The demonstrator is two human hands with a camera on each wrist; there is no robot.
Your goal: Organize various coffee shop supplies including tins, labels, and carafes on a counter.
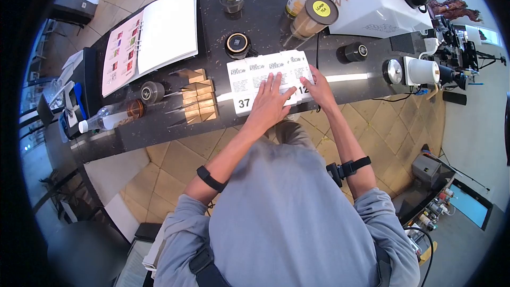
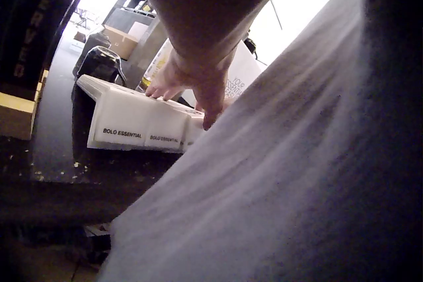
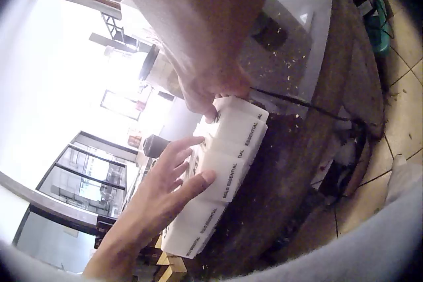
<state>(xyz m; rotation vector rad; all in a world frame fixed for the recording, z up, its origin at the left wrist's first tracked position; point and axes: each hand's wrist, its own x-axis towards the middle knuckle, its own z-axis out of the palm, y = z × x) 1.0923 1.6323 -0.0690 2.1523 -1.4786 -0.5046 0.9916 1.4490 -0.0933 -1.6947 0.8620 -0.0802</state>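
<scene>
Several white boxes [image 1: 241, 85] stand side by side in a row near the counter's front edge, with small print and large numbers, 37 and 12 among them, on top. Their sides read "ESSENTIAL" in the left wrist view. My left hand [image 1: 270, 103] lies across the middle of the row, fingers extended and spread over the tops, its thumb pointing right. At the row's right end my right hand [image 1: 322, 91] grips the last white box [image 3: 238, 113], thumb on its top and fingers round its far side. The left hand hides part of the printed tops.
Left of the row stand small kraft-coloured blocks [image 1: 200, 101]. An open ring binder [image 1: 167, 34] and a plastic bottle [image 1: 109, 117] lie further left. Behind are a black cup [image 1: 237, 46], a lemon tea jar [image 1: 313, 17] and a large white box [image 1: 366, 8]. A black cup [image 1: 356, 51] lies right.
</scene>
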